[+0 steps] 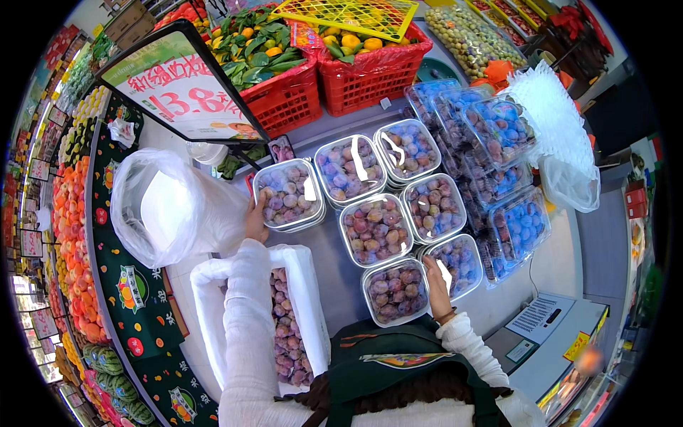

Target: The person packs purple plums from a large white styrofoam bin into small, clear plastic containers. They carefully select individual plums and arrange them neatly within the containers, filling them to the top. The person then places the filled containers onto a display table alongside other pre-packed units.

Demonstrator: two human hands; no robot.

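My left hand (257, 220) touches the left side of a clear lidded tub of plums (288, 195), which tops a short stack set apart from the others. Most of its fingers are hidden, so a grip cannot be confirmed. My right hand (437, 288) reaches between the front tub of plums (396, 292) and the plum tub to its right (457, 267), against their rims. Its fingertips are partly hidden. Several more stacked plum tubs (376, 229) stand beyond in two slanting rows. Below my left forearm, loose plums (291, 331) lie in a white foam box (307, 299).
Clear clamshell packs (520, 229) are piled at the right, beside white foam netting (555, 117). A plastic-lined container (155, 208) and a framed sign with writing (181, 85) stand left. Red crates (373, 74) of citrus line the back. A scale (539, 325) sits front right.
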